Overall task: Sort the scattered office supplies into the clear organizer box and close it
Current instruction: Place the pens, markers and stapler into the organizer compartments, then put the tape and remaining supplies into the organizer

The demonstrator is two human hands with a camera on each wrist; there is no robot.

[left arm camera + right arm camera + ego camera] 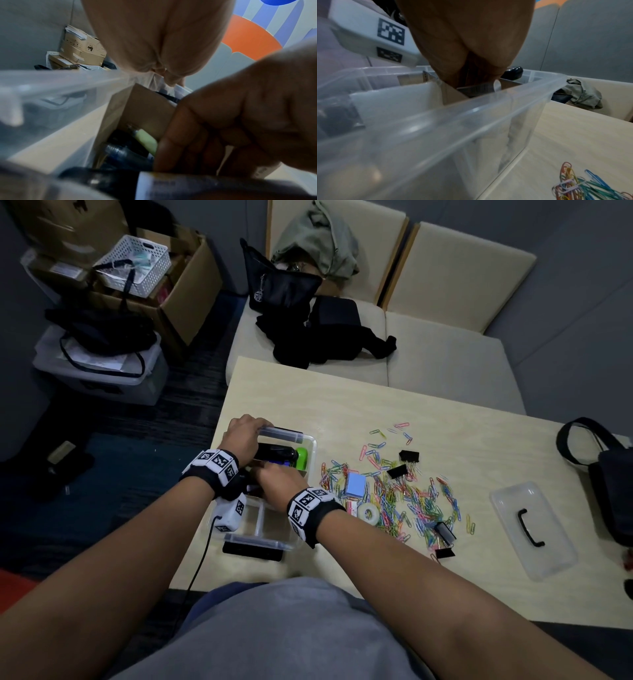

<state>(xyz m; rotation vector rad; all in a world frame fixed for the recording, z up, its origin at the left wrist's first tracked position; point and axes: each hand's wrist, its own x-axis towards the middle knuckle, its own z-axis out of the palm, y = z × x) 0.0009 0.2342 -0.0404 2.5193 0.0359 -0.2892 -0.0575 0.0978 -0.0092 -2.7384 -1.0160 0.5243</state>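
Pale wood table (445, 446) carries the clear organizer box (310, 445) at nine o'clock of the paper-clip heap (394, 494). Left hand (244, 431) curls over the box's far rim, apparently steadying it. Right hand (279, 482) reaches into a middle compartment, fingers (171, 146) curled beside pens; whether they pinch anything I cannot tell. Lid (532, 529) lies well apart at three o'clock, probably kept aside for closing. No readable writing; only square coded markers on the wristbands (308, 505).

office lounge | cardboard boxes (178, 289) | cushioned bench (428, 350) | wooden table (411, 405)
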